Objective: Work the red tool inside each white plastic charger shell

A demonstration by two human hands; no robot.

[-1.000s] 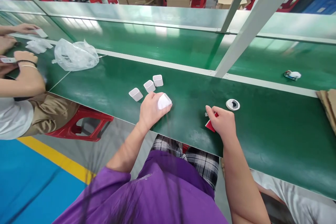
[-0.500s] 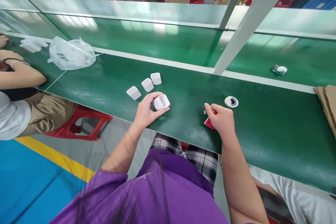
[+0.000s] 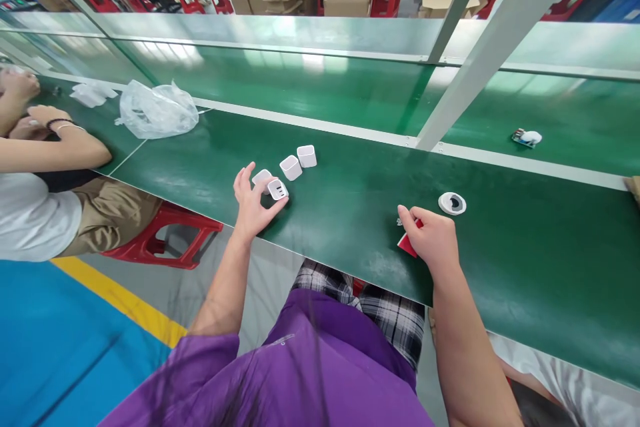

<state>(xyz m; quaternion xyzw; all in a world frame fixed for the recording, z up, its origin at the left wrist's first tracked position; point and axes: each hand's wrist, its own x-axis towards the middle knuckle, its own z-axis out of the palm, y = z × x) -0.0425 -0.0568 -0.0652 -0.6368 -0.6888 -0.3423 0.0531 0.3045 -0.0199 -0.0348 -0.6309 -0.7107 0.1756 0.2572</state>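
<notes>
A small white charger housing (image 3: pixel 278 190) lies on the green bench with dark port slots facing up. My left hand (image 3: pixel 250 210) is around it with fingers spread, the thumb at its near right side. Partly behind it sits another white housing (image 3: pixel 261 179). Two more, a white housing (image 3: pixel 291 168) and a white housing (image 3: pixel 307 156), stand farther right. My right hand (image 3: pixel 431 235) is closed on a flat red piece (image 3: pixel 407 245) with a pale edge, mostly hidden by the fist. A small silvery bit (image 3: pixel 399 221) shows beside the thumb.
A white roll or ring (image 3: pixel 452 203) with a dark centre lies right of my right hand. A clear plastic bag (image 3: pixel 157 110) sits at the left, near a co-worker's forearm (image 3: pixel 60 150). A slanted metal post (image 3: pixel 470 73) rises behind. A small circuit board (image 3: pixel 527 138) lies beyond the divider.
My left hand has moved left with the housing and its fingers have spread. The housing's ported face now shows instead of its hollow end. My right hand keeps its closed hold.
</notes>
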